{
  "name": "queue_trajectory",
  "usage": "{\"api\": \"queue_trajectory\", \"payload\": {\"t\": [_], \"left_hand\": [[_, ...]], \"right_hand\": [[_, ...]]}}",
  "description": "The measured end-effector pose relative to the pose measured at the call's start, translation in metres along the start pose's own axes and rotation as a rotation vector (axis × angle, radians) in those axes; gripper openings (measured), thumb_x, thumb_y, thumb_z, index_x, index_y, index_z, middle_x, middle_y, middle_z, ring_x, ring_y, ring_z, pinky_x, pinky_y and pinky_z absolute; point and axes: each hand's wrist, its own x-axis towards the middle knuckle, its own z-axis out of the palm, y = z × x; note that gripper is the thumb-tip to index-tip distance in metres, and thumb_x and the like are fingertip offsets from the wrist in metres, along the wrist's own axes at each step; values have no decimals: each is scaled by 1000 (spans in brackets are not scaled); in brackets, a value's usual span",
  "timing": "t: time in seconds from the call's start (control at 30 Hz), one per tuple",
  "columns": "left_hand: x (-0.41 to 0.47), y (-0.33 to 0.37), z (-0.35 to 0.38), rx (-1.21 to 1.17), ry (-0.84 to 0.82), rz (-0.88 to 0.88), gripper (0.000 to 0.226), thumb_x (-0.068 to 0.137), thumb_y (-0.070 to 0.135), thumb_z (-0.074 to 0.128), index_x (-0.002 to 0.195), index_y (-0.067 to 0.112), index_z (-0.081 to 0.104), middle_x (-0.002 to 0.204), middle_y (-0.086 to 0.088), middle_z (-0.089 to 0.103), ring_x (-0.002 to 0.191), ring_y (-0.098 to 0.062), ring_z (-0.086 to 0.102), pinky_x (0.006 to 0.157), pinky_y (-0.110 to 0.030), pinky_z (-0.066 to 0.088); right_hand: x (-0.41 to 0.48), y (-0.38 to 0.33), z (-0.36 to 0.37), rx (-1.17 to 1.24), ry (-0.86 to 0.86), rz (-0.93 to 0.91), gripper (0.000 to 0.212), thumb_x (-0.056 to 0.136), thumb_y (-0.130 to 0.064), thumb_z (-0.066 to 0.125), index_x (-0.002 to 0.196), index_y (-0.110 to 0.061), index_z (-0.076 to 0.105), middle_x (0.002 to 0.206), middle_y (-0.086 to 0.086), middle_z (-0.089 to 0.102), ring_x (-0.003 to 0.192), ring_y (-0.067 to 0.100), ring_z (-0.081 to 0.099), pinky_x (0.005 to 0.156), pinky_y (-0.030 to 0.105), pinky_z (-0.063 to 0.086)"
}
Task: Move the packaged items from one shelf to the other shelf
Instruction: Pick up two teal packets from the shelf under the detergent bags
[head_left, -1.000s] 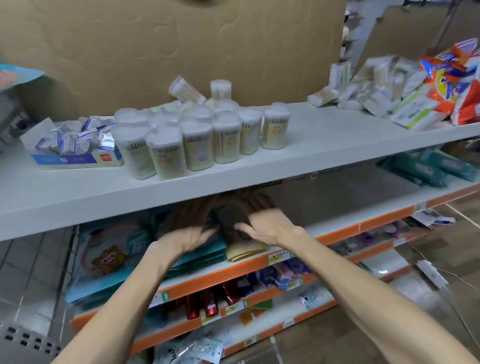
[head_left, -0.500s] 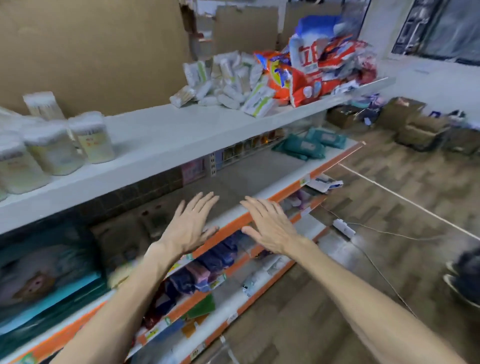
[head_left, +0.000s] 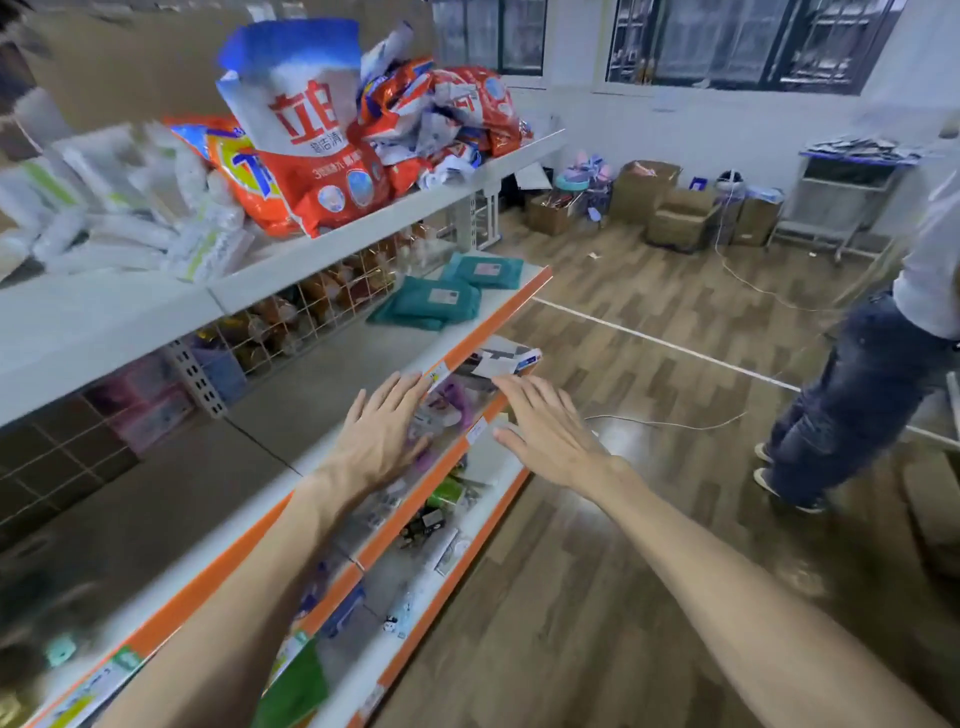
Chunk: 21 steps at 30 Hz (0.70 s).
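Note:
Two stacks of teal packages (head_left: 445, 292) lie at the right end of the second shelf (head_left: 332, 384), which has an orange front edge. My left hand (head_left: 382, 435) hovers flat over that shelf's front edge with fingers straight and holds nothing. My right hand (head_left: 545, 430) is stretched out beside it, past the shelf edge, fingers spread and empty. Both hands are well short of the teal packages. On the top shelf (head_left: 322, 249) lie orange detergent bags (head_left: 317, 156) and white packets (head_left: 130, 218).
Lower shelves (head_left: 441, 525) hold small mixed goods. Another person in jeans (head_left: 857, 395) stands on the wooden floor at the right. Cardboard boxes (head_left: 670, 208) and a metal cart (head_left: 841, 197) line the far wall. Cables (head_left: 670, 423) run across the floor.
The view has swung right along the shelves; the cotton swab jars have left the view. Both hands came out from under the top shelf, empty, and now hover further right.

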Motion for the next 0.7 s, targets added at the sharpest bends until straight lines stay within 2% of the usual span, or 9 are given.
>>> {"api": "queue_trajectory", "payload": {"t": [0.3,0.5,0.7], "left_hand": [[163,32,39,-92,18,-13,71,98,46,45,156,24,11,164,5,10,151,-17,5,122,-49,8],[284,46,43,-116,21,-21,71,99,48,43,156,25,9,164,6,6,151,-17,2,122,-48,6],[352,30,43,-112,37,-58,68,99,52,39,156,27,12,164,8,9,151,-16,4,122,-47,5]], "right_hand": [[82,130,5,-14,7,30,64,96,-46,45,152,-24,22,156,-7,28,143,14,20,114,40,26],[161,220,-22,-48,-20,40,61,97,-43,48,151,-23,25,154,-4,31,142,16,23,113,38,26],[234,269,-16,-44,-30,9,59,98,-44,46,150,-22,26,153,-3,32,142,17,26,113,43,32]]}}
